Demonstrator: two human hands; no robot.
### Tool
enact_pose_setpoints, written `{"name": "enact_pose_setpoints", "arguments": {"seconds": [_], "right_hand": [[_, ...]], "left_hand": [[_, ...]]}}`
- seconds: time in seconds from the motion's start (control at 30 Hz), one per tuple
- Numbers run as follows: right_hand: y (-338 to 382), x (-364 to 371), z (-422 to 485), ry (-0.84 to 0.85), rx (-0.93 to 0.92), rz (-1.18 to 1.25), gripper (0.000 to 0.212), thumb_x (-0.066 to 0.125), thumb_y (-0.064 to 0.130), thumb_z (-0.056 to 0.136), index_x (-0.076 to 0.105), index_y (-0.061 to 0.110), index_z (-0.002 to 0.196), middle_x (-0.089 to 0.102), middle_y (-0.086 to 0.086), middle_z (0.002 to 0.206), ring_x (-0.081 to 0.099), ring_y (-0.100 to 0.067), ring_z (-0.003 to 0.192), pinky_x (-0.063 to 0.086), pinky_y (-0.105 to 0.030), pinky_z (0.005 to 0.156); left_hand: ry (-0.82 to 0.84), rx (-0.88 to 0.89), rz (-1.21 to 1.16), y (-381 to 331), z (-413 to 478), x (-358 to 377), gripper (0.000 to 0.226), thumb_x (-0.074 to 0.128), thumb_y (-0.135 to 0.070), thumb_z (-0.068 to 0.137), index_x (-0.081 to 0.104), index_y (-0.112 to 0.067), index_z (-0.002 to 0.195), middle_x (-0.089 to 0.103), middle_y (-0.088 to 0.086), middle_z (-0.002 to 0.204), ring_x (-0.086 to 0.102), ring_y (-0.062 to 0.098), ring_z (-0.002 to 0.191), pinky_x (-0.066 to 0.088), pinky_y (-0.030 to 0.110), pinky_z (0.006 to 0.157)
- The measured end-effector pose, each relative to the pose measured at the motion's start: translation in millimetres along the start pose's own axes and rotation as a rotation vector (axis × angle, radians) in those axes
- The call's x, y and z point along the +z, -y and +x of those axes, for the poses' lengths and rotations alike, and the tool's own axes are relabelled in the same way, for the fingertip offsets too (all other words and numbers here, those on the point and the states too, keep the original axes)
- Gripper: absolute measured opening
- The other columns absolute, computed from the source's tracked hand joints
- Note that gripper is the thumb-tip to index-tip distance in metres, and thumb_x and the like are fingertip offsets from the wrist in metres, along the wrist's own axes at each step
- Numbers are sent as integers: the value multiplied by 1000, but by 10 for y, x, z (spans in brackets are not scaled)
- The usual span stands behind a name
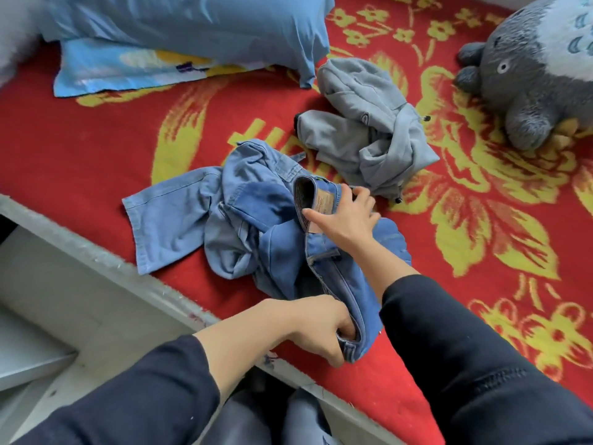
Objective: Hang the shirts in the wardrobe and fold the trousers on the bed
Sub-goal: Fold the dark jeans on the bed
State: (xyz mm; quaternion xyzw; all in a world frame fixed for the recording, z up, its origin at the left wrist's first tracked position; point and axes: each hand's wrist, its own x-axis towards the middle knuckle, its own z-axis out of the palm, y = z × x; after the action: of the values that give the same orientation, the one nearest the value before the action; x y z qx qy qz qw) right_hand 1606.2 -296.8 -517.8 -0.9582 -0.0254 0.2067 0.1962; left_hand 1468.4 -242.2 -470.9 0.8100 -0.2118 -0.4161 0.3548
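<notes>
Dark blue jeans (pixel 285 252) lie crumpled near the bed's front edge, their waistband stretched between my two hands. My left hand (pixel 324 329) grips the near end of the waistband, fingers curled inside it. At the far end my right hand (pixel 345 213) holds the waistband by the brown leather patch. A lighter denim garment (pixel 179 213) is tangled under the jeans and spreads to the left. Beyond them grey sweat trousers (pixel 369 130) lie in a loose heap.
The bed carries a red blanket with yellow flowers (pixel 96 149). A blue pillow (pixel 179 30) lies at the back left and a grey plush toy (pixel 539 72) at the back right. The bed's pale edge (pixel 106 261) runs diagonally at the lower left.
</notes>
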Motion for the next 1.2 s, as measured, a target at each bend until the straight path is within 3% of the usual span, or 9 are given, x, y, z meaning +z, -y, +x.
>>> {"name": "enact_pose_setpoints", "arguments": {"seconds": [0.17, 0.37, 0.57, 0.63, 0.73, 0.83, 0.97, 1.1, 1.2], "right_hand": [[99, -89, -38, 122, -51, -57, 32, 52, 15, 80, 57, 6, 111, 58, -20, 120, 53, -37, 115, 43, -36, 85], [-168, -742, -266, -4, 121, 113, 22, 51, 23, 74, 61, 8, 86, 62, -14, 90, 56, -34, 84, 46, -33, 71], [-551, -1612, -637, -310, 287, 293, 14, 46, 15, 73, 59, 11, 73, 64, -18, 85, 60, -37, 76, 51, -38, 66], [-666, -1867, -807, -389, 334, 311, 20, 43, 20, 72, 60, 13, 75, 66, -17, 87, 65, -41, 76, 57, -46, 73], [-895, -2221, -1063, -440, 399, 380, 29, 41, 29, 81, 65, 13, 88, 68, -15, 87, 67, -38, 66, 58, -48, 73], [-1208, -2635, -1288, -538, 538, 590, 36, 44, 34, 86, 63, 10, 106, 67, -18, 105, 67, -39, 82, 57, -50, 74], [-1607, -3395, -1466, -676, 495, 1224, 26, 45, 20, 96, 55, 6, 116, 59, -16, 104, 62, -31, 63, 50, -44, 33], [-2020, -4126, -1597, -793, 354, 1454, 20, 42, 16, 94, 54, 7, 108, 59, -10, 90, 66, -31, 69, 56, -48, 45], [-2543, -4575, -1559, -844, 280, 1538, 41, 41, 25, 78, 60, 10, 111, 66, -15, 106, 69, -36, 81, 57, -45, 49]], "left_hand": [[156, -60, -42, 44, -129, 329, 17, 66, -12, 68, 51, -10, 60, 44, 2, 59, 39, 17, 57, 36, 29, 54], [46, -272, -106, 353, -473, 247, 42, 74, -20, 64, 34, -16, 52, 33, -5, 52, 30, 12, 52, 27, 27, 52], [-205, -463, -291, 260, -680, -415, 41, 81, -48, 59, 55, -18, 72, 47, -1, 62, 46, 12, 56, 38, 24, 53], [-234, -504, -207, 146, -664, -586, 27, 77, -32, 65, 60, -14, 73, 53, 3, 57, 53, 16, 49, 46, 25, 47], [-356, -537, -217, -134, -616, -913, 8, 67, -6, 70, 60, -10, 74, 62, 10, 61, 66, 22, 55, 55, 33, 58], [-556, -443, -337, -581, -510, -1304, 12, 60, 6, 72, 58, -5, 75, 60, 13, 65, 69, 30, 59, 58, 36, 56], [-864, -194, -532, -1455, -283, -1811, 22, 50, 16, 75, 56, -5, 75, 48, 11, 74, 60, 27, 57, 59, 35, 50], [-1151, 23, -461, -2407, 11, -2206, 26, 55, 11, 64, 49, -14, 59, 49, 10, 72, 56, 22, 65, 60, 35, 57], [-1292, 121, -318, -3078, 224, -2303, 14, 62, -4, 51, 50, -10, 54, 44, 7, 61, 45, 17, 64, 57, 45, 70]]}}
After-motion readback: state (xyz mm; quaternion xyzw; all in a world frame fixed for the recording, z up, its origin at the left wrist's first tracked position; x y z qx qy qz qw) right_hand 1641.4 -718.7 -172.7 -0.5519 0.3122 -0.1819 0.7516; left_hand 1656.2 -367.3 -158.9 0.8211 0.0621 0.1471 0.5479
